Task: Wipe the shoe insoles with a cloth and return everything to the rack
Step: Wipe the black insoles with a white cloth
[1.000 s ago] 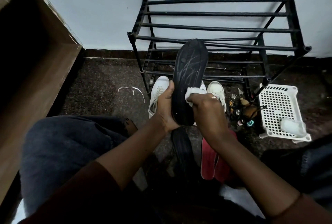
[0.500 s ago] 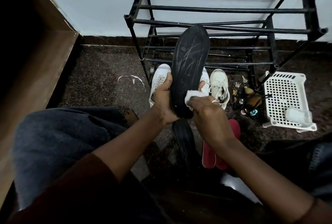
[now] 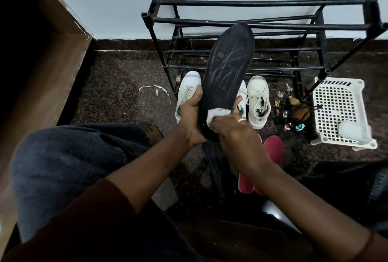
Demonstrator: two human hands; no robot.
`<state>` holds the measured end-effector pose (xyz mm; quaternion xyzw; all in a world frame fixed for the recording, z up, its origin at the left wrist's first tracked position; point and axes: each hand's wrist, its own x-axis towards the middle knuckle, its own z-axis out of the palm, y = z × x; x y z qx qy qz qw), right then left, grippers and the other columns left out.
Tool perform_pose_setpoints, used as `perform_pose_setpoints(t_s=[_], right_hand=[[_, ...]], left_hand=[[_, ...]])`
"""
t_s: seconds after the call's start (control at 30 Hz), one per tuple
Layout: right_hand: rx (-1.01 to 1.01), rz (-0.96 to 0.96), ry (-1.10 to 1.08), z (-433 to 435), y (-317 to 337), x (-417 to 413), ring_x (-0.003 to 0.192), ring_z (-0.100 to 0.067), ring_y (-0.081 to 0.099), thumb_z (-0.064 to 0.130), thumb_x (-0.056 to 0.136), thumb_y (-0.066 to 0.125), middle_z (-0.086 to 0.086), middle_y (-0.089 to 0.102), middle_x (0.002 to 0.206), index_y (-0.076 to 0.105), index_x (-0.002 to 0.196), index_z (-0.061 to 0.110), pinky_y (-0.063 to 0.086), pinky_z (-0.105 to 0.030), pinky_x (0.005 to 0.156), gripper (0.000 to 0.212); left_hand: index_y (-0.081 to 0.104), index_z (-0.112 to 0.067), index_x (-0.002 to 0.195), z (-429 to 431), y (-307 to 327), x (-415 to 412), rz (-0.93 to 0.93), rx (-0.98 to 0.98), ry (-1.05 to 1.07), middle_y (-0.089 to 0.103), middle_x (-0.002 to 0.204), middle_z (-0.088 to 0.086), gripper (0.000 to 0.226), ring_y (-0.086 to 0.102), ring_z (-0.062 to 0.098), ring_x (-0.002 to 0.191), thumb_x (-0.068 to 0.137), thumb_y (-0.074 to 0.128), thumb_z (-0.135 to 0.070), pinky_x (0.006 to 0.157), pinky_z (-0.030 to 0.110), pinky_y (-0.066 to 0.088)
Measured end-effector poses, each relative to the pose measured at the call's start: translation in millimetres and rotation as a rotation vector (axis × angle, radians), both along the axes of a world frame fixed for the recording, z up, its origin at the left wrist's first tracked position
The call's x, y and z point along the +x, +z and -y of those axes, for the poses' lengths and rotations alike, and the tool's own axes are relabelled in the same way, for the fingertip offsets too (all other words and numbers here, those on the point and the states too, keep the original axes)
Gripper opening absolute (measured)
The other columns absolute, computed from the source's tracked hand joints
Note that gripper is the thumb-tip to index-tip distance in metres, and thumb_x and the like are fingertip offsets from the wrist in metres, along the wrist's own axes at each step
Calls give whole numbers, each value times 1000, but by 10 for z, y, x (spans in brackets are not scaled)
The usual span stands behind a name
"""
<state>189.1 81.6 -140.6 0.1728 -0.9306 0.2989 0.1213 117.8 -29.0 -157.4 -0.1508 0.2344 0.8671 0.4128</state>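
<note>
Black scuffed shoe insole [image 3: 227, 68] is standing upright above the floor, its heel end being gripped by the left hand [image 3: 192, 118], while the right hand [image 3: 233, 133] is pressing a bunched white cloth [image 3: 216, 115] against its lower face. Beneath them, red insoles [image 3: 273, 150] are lying on the dark speckled floor [image 3: 117, 85]; farther off, white sneakers [image 3: 258, 102] are sitting before the black metal rack [image 3: 262, 2].

Dark maroon sleeves [image 3: 94, 215] are seen drawn up past both forearms, at the end farthest from the shoe rack [image 3: 262, 2]. Faded blue-grey denim trousers [image 3: 69, 160] are worn, seen left of the rack, and a ring [image 3: 241, 119] is worn on the right hand [image 3: 233, 133], just before it.
</note>
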Motion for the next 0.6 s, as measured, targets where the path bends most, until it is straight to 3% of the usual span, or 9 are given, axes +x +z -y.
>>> perform_pose_setpoints(t_s=[0.07, 0.17, 0.2, 0.27, 0.37, 0.5, 0.6], right_hand=[[30, 21, -29, -47, -5, -72, 75, -34, 62, -5, 72, 49, -15, 67, 84, 67, 83, -2, 54, -43, 57, 21], [32, 16, -93, -96, 21, -141, 71, -34, 61, -9, 67, 53, -16, 66, 80, 65, 78, -3, 53, -40, 55, 17], [13, 8, -107, -94, 20, -143, 70, -33, 61, -10, 66, 54, -16, 66, 79, 66, 77, -3, 53, -38, 56, 17], [-48, -6, -104, -38, 18, -98, 69, -33, 62, -10, 65, 54, -16, 67, 77, 66, 75, -2, 52, -37, 56, 18], [-95, -19, -23, 82, 11, 24, 68, -31, 62, -2, 70, 47, -12, 68, 75, 67, 74, 1, 45, -37, 62, 20], [-122, -51, 75, 69, 24, 23, 72, -30, 65, -9, 65, 57, -11, 70, 82, 69, 79, 0, 45, -32, 67, 20], [-81, -6, 74, 9, 34, -91, 73, -31, 64, -9, 67, 56, -12, 68, 80, 68, 79, 0, 53, -35, 59, 20]], left_hand=[[56, 0, 128, -7, -9, 25, 2, -30, -70, 51, 134, 20, 79, 48, 30, 124, 89, 31, -65, 108, 41, 36], [30, -1, 146, -20, -70, 51, -2, -59, -108, 26, 153, 18, 86, 22, 29, 143, 87, 34, -64, 118, 42, 16], [29, -2, 146, -25, -62, 53, -10, -67, -111, 27, 152, 19, 86, 21, 28, 143, 87, 35, -63, 117, 42, 18], [45, 3, 135, -36, -53, 70, -9, -38, -119, 44, 139, 23, 82, 37, 31, 135, 86, 36, -62, 111, 41, 30], [65, 5, 113, -32, -65, 81, 26, 9, -67, 63, 116, 24, 74, 63, 32, 105, 88, 38, -59, 97, 41, 45], [64, 2, 116, -6, -65, 62, -16, 22, -99, 61, 122, 19, 75, 61, 28, 109, 88, 37, -61, 104, 34, 38], [58, 0, 124, -5, -87, 44, 14, -13, -113, 47, 137, 17, 76, 51, 26, 119, 86, 41, -63, 107, 35, 36]])
